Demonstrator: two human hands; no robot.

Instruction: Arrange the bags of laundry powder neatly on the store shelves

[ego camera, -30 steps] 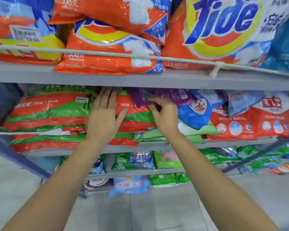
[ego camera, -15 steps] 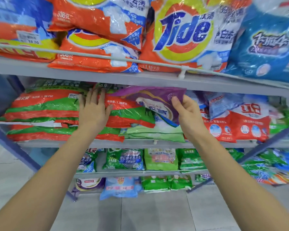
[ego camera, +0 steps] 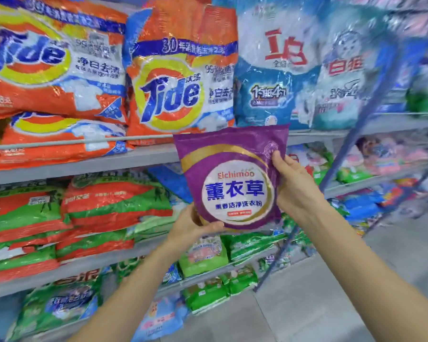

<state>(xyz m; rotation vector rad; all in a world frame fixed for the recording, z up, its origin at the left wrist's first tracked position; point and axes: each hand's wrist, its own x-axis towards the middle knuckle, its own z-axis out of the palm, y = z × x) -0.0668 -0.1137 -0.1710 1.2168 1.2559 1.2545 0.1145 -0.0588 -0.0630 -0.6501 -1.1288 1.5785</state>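
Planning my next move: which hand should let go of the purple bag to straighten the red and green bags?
Probably the left hand: it holds the purple bag by its lower corner, nearest the red and green bags. The right hand grips the far edge.

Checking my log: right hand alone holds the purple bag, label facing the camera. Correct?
No: the left hand also grips the purple bag, at its bottom; the right hand holds its side. Label faces the camera, per the head view.

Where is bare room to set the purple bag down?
Hardly any: Tide bags and blue-white bags pack the upper shelf, red-green bags fill the middle. Only the floor at lower right is bare. Behind the purple bag is hidden.
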